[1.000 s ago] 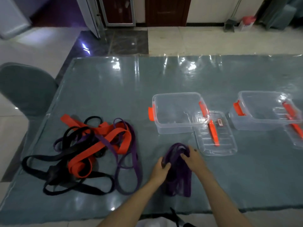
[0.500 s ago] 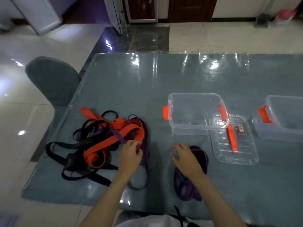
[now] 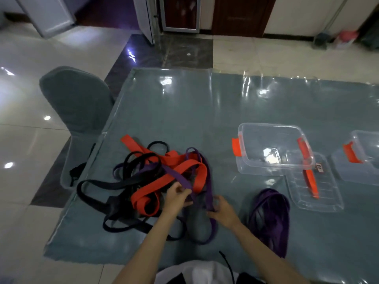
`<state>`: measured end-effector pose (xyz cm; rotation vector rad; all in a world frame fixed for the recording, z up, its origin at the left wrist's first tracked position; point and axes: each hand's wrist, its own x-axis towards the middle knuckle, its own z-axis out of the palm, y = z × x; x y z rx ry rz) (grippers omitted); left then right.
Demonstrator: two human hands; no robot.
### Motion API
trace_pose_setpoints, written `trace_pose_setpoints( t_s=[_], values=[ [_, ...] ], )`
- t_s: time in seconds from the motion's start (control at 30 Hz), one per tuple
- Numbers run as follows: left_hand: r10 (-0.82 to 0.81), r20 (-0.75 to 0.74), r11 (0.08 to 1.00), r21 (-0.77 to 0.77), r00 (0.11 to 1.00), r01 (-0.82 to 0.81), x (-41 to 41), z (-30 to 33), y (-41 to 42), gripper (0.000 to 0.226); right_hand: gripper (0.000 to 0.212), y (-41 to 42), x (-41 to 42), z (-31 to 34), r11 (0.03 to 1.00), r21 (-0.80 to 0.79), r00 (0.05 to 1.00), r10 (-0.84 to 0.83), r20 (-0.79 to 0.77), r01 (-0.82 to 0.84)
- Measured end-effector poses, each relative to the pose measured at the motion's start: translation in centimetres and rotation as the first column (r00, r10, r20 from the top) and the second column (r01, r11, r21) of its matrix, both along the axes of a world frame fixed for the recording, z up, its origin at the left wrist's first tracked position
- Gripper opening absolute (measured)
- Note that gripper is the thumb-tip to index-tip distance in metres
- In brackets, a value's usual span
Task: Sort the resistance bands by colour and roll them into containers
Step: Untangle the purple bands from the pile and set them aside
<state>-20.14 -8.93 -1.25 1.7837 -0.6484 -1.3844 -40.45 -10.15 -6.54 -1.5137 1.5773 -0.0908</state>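
At the near edge of the tangled pile point(image 3: 147, 181), left hand point(image 3: 176, 198) and right hand point(image 3: 222, 210) each pinch the purple band point(image 3: 209, 193), still sorting; next, pull it free.

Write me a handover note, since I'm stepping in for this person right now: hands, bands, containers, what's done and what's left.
Left hand: pinches a purple band still threaded through the tangled pile.
Right hand: grips the same purple band lower down.
Pile: orange, black and purple bands mixed, left of centre on the table.
Done: one purple bundle set apart on the table, right of the hands, not in a container.
Containers: the near clear container is open, nothing in it, its lid leaning beside it; a second container sits at the right edge.
Left: free this purple band, sort the rest by colour, roll everything, fill the containers.
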Motion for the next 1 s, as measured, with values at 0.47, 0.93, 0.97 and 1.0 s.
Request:
trace_pose_setpoints(
  t_s=[0.47,0.93,0.97,1.0],
  values=[
    [-0.075,0.039,0.981,-0.176,0.996,0.080,11.3,3.2,-0.9,0.008,0.031,3.8,4.1,0.2,0.507,0.027,0.437,-0.768,0.468,0.862],
    [0.008,-0.365,0.997,-0.068,0.931,-0.035,7.6,5.5,0.4,0.024,0.035,4.4,14.1,10.9,0.875,-0.236,0.681,-0.134,0.720,0.422],
    [0.063,-0.379,0.992,-0.077,0.923,-0.100,8.1,5.4,0.1,0.020,0.029,4.5,14.2,10.7,0.890,-0.200,0.666,-0.143,0.733,0.411],
    [0.088,-0.389,0.986,-0.098,0.917,-0.137,8.8,5.6,-0.2,0.015,0.021,4.6,14.1,10.5,0.891,-0.173,0.653,-0.164,0.739,0.420]
  ],
)
